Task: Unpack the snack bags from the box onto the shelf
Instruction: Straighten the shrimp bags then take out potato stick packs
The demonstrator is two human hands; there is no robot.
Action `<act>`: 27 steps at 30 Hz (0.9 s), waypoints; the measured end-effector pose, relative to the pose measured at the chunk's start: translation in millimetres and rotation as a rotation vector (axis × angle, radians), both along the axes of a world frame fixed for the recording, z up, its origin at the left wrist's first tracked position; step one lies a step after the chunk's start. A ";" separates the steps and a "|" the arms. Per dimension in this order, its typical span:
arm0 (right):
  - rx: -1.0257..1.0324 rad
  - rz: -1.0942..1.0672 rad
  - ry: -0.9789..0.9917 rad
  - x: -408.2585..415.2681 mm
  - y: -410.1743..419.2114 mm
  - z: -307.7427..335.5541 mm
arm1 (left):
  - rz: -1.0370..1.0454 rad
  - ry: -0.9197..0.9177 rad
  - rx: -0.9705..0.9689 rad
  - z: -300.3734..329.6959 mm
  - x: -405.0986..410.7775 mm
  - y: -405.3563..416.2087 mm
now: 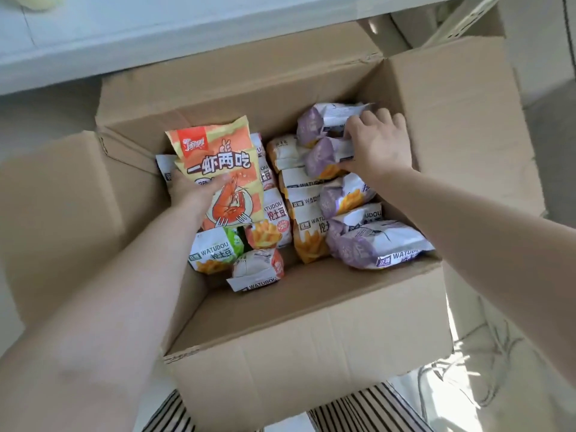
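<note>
An open cardboard box (299, 332) sits on the floor below me, filled with several small snack bags. My left hand (194, 190) grips an orange and yellow shrimp snack bag (224, 169), held upright at the box's left side. My right hand (375, 145) reaches to the box's far right and grips two purple and white bags (321, 141) lying there. More purple bags (374, 244) lie along the right wall. White, orange and green bags (218, 251) fill the middle and left. The white shelf (131, 29) runs across the top of the view.
The box flaps (56, 213) stand open on the left and right. A second cardboard box (402, 29) stands behind, next to a white shelf upright (458, 20). Striped fabric (367, 410) shows at the bottom. A pale tiled floor (511, 363) lies to the right.
</note>
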State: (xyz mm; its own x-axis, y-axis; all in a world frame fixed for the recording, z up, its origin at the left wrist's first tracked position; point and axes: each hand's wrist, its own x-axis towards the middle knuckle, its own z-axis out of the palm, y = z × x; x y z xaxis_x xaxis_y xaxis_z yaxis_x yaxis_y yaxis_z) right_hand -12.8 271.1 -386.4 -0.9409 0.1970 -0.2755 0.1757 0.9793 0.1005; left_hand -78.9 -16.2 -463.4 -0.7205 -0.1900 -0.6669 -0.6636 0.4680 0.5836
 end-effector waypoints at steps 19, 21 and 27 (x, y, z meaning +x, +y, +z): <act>-1.158 -0.789 0.032 -16.2 -41.8 242.8 | -0.023 0.147 0.255 258.5 24.4 -19.4; -1.243 -0.860 -0.001 -12.2 -50.4 282.0 | -0.017 0.151 0.270 303.7 24.7 -27.4; -1.446 -0.943 -0.084 8.8 -76.8 405.2 | -0.028 0.183 0.303 430.9 28.1 -50.9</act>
